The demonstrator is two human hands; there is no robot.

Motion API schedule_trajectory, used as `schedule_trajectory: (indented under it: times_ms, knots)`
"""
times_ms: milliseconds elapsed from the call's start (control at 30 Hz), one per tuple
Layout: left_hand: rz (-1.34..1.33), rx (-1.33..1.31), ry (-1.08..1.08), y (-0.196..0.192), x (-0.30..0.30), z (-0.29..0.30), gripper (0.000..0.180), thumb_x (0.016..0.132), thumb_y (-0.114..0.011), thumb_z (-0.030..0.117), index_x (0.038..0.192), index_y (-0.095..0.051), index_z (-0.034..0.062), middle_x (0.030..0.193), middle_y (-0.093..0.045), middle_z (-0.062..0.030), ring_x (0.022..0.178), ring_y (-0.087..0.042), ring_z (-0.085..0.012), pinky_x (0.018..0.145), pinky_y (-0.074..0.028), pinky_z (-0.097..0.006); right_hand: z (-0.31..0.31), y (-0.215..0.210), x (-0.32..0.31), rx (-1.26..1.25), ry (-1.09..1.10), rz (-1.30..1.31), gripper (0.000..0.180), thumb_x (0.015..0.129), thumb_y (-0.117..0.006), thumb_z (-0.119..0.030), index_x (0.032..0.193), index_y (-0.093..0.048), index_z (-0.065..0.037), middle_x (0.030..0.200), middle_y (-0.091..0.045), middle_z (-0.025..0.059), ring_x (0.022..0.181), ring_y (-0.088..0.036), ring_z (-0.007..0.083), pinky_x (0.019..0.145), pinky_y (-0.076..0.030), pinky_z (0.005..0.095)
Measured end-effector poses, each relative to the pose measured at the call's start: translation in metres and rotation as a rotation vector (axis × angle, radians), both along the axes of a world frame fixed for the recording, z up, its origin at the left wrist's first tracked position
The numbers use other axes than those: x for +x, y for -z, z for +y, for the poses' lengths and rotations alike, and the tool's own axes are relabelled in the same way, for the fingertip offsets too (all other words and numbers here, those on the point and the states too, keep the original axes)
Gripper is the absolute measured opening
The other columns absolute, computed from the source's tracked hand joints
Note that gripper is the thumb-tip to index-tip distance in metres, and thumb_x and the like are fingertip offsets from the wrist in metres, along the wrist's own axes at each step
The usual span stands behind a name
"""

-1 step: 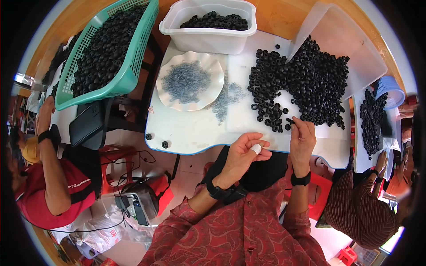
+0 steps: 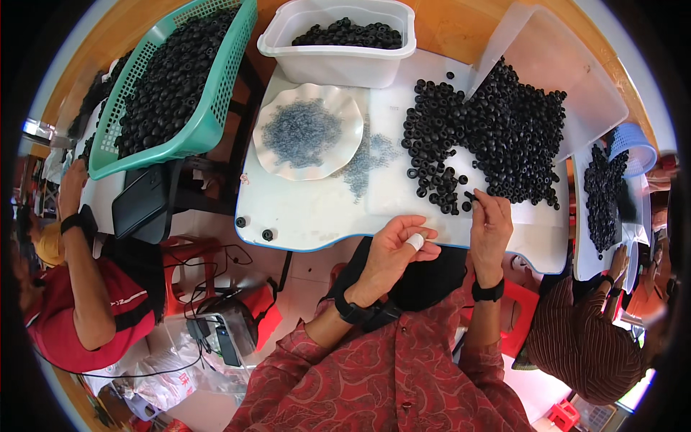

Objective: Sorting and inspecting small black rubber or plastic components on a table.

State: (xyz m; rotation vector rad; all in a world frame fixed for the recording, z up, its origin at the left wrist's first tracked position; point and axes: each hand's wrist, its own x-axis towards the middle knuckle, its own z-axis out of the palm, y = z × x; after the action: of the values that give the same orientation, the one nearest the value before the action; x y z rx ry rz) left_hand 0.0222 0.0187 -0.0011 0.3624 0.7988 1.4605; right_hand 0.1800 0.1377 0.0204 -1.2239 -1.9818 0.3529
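My right hand (image 2: 491, 229) is over the table's front edge, its thumb and fingers pinched on a small black ring-shaped piece (image 2: 471, 196). More loose black pieces lie just beyond, the nearest at its fingertips. To its left, my left hand (image 2: 399, 252) is closed in a pinch with a white cover (image 2: 415, 242) on one finger. Whatever it holds, if anything, is too small to make out. A large pile of black ring-shaped pieces (image 2: 515, 129) spreads over the white table (image 2: 317, 216), partly spilling from a tipped translucent bin (image 2: 583, 86).
A wavy-edged white plate (image 2: 351, 147) holds small clear bluish-grey bits, some scattered beside it. Behind stands a white tub (image 2: 345, 63) of black pieces. A green basket (image 2: 209, 119) of black pieces is at left. Two pieces sit near the table's front left corner. People work on both sides.
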Motion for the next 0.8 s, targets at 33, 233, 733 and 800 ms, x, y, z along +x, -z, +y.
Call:
schedule_trajectory:
  times_ms: [33, 233, 733, 800]
  knots:
    - [-0.002, 0.002, 0.002, 0.0, 0.0, 0.0, 0.029, 0.099, -0.046, 0.001, 0.128, -0.046, -0.0019, 0.117, -0.061, -0.0188, 0.095, -0.068, -0.023, 0.086, -0.058, -0.036, 0.001, 0.0, 0.001, 0.01, -0.004, -0.024, 0.021, 0.086, -0.064, 0.004, 0.104, -0.069, -0.003, 0.089, -0.054, 0.0086, 0.074, -0.056, 0.0194, 0.063, -0.047, 0.0305]
    - [0.028, 0.023, 0.029, 0.001, -0.001, -0.002, 0.03, 0.099, -0.046, 0.0, 0.129, -0.046, -0.0018, 0.116, -0.062, -0.0183, 0.094, -0.068, -0.0224, 0.086, -0.058, -0.035, 0.006, -0.006, 0.002, 0.017, -0.015, -0.19, 0.021, 0.085, -0.066, -0.001, 0.105, -0.07, -0.008, 0.089, -0.052, 0.0097, 0.073, -0.056, 0.0239, 0.063, -0.047, 0.0352]
    - [0.154, 0.03, 0.066, 0.002, 0.002, -0.011, 0.027, 0.099, -0.048, 0.002, 0.126, -0.049, -0.0013, 0.111, -0.064, -0.0151, 0.091, -0.068, -0.0197, 0.083, -0.058, -0.031, 0.01, -0.011, -0.01, 0.06, 0.006, -0.212, 0.013, 0.086, -0.064, -0.001, 0.098, -0.064, -0.005, 0.094, -0.053, 0.0124, 0.08, -0.059, 0.0302, 0.066, -0.049, 0.0404]
    - [0.151, 0.036, 0.056, 0.002, 0.001, -0.012, 0.027, 0.099, -0.048, 0.002, 0.125, -0.05, -0.0011, 0.111, -0.064, -0.0148, 0.091, -0.068, -0.0194, 0.083, -0.058, -0.031, 0.01, -0.013, -0.011, 0.084, -0.001, -0.166, 0.012, 0.086, -0.063, 0.0, 0.098, -0.062, -0.002, 0.093, -0.055, 0.0129, 0.081, -0.059, 0.0297, 0.067, -0.049, 0.0392]
